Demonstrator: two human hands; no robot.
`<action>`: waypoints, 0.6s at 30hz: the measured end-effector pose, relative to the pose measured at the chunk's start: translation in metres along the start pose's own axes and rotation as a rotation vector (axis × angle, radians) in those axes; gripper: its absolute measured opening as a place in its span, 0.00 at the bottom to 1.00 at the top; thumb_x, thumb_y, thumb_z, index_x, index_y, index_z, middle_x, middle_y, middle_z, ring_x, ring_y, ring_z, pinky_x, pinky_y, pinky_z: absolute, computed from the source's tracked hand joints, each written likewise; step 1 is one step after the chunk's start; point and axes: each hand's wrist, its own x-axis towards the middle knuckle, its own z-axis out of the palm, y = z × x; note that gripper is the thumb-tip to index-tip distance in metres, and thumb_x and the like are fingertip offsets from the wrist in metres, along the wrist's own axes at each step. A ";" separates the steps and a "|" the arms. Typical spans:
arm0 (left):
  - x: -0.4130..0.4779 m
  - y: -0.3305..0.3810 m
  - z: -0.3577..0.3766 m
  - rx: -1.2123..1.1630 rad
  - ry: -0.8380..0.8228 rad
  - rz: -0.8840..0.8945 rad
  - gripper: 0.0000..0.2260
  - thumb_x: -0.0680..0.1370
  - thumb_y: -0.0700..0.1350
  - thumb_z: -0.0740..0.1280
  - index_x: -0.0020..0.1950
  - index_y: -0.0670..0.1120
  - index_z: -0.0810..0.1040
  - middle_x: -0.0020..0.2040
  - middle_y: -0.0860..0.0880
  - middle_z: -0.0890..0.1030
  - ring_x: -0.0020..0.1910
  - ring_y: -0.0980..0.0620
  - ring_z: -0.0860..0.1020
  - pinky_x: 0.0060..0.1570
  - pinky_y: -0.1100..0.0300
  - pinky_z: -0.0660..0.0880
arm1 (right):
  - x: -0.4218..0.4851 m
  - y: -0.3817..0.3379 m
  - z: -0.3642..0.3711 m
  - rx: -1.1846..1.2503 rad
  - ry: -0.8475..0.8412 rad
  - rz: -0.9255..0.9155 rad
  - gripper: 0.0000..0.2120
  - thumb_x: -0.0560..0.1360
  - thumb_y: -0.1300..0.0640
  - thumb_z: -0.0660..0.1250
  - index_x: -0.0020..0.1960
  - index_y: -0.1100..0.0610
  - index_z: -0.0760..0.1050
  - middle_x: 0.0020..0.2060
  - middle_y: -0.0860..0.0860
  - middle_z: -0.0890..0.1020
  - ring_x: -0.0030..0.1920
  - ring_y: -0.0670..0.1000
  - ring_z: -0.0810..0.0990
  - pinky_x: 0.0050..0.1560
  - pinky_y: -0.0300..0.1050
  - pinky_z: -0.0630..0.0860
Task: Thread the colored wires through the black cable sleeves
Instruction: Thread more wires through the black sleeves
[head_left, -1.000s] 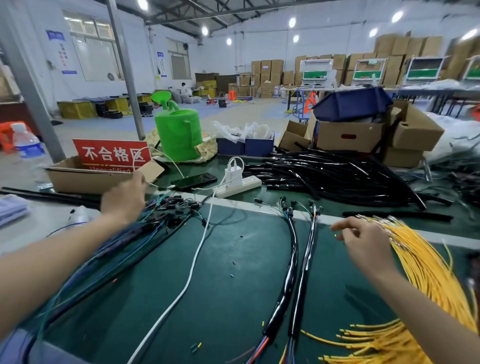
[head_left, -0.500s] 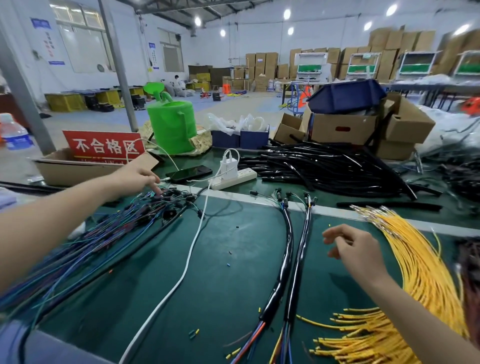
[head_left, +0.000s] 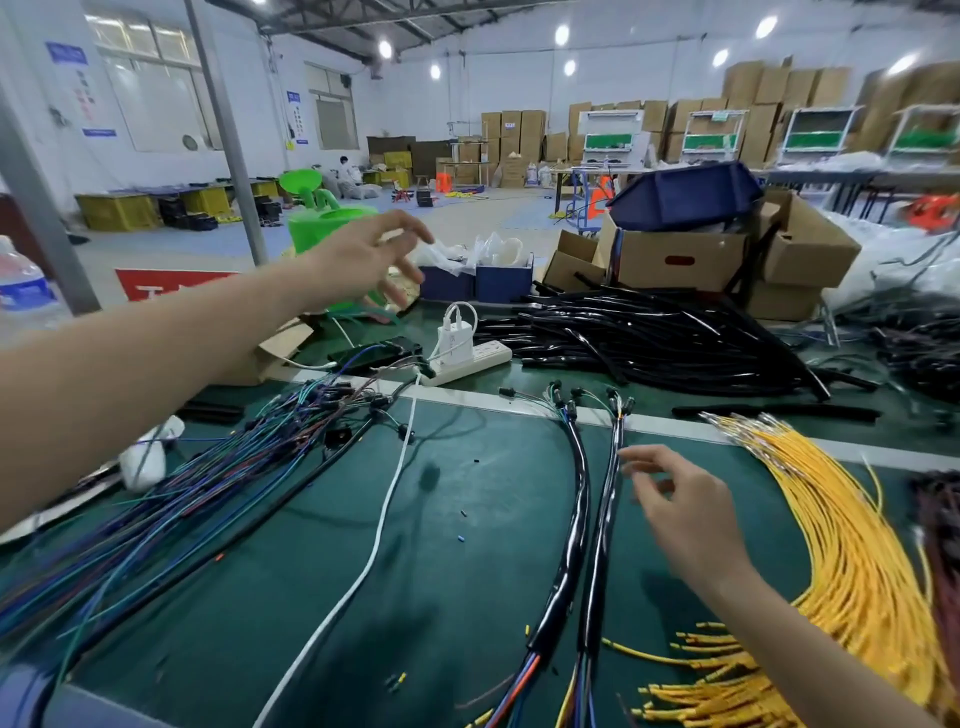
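**Limp wires, springy sleeves, and a crowded table**

Both our hands are free. The left hand (head_left: 363, 254) is raised over the far side of the table (head_left: 457, 597) with its fingers spread. The right hand (head_left: 680, 512) hovers with its fingers loosely apart, just beside the two sleeved harnesses (head_left: 581, 499) in the middle.

The loose blue and green wires (head_left: 208, 493) lie fanned out on our left and the yellow wires (head_left: 841, 545) on our right. The empty black cable sleeves (head_left: 649, 338) are heaped at the back.

We judge all of it light. The wires look thin and limp, so we expect them to buckle if pushed from far back; we would pinch them close to the leading end. The sleeves look glossy and somewhat stiff, probably slippery. We would hold one near its mouth to keep it steady.

The heap is tangled, so pulling one sleeve may drag its neighbours. The wire bundles overlap too, and their end fittings could snag.

A white charger cable (head_left: 381, 525) crosses the working space from the power strip (head_left: 467, 361), with a phone (head_left: 374, 353) beside it. Cardboard boxes (head_left: 675, 254) stand behind the sleeves.
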 end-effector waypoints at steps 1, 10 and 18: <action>0.002 0.013 0.002 0.009 -0.031 0.035 0.09 0.83 0.51 0.55 0.57 0.54 0.74 0.51 0.42 0.81 0.39 0.43 0.83 0.34 0.45 0.81 | 0.001 -0.011 0.004 0.108 -0.034 0.042 0.08 0.76 0.63 0.65 0.47 0.54 0.81 0.38 0.50 0.84 0.33 0.49 0.81 0.31 0.43 0.77; -0.041 0.020 0.059 0.039 -0.278 0.120 0.09 0.82 0.50 0.57 0.51 0.58 0.76 0.48 0.48 0.81 0.39 0.52 0.83 0.32 0.54 0.80 | 0.019 -0.079 0.082 1.047 -0.472 0.883 0.34 0.79 0.38 0.52 0.57 0.70 0.73 0.50 0.65 0.81 0.44 0.59 0.83 0.39 0.45 0.81; -0.102 -0.072 0.083 -0.340 -0.159 0.100 0.11 0.77 0.54 0.61 0.58 0.56 0.77 0.52 0.46 0.80 0.49 0.51 0.80 0.43 0.58 0.80 | 0.020 -0.091 0.147 1.421 -0.426 1.104 0.18 0.79 0.44 0.61 0.52 0.60 0.75 0.44 0.53 0.83 0.39 0.52 0.77 0.37 0.41 0.74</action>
